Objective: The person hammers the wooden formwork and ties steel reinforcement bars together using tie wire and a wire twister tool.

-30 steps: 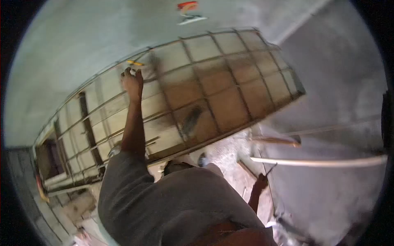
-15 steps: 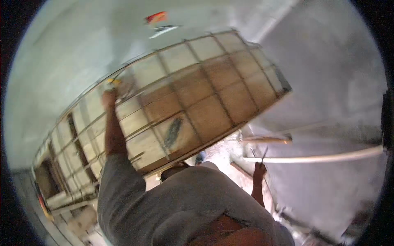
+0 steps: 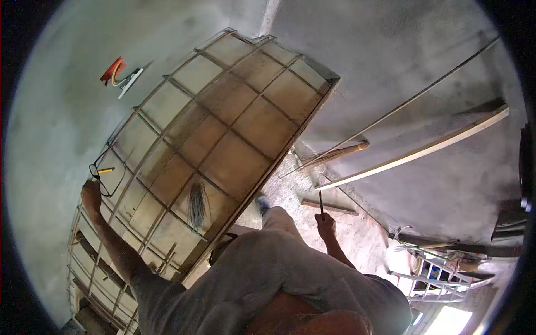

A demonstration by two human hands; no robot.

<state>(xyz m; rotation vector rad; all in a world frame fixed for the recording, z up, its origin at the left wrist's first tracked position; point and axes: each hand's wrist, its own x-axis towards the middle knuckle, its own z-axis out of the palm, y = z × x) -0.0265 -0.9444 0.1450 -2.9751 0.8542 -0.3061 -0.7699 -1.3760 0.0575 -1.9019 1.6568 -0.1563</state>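
Observation:
My left hand [image 3: 91,195] is closed at the left edge of a rebar grid [image 3: 227,128] laid over boards. Black-framed eyeglasses [image 3: 114,181] extend from its fingers, and a short yellow item [image 3: 106,170] shows beside them. My right hand [image 3: 325,224], low and to the right of the boards, is wrapped round a dark, slim tool [image 3: 321,202] that points up. A bundle of thin wires [image 3: 196,205] rests on the grid between my hands.
A broom [image 3: 340,152], a thin rod [image 3: 413,100] and a pale wooden strip [image 3: 424,148] lean against the grey wall at right. An orange box with wires and a white plate [image 3: 129,84] hang at upper left. A metal ladder-like frame [image 3: 438,279] stands lower right.
The view has turned, swinging the grid. My left hand, open a second ago, has closed at the eyeglasses. The tool in my right hand showed two spread arms earlier; now one slim shape shows.

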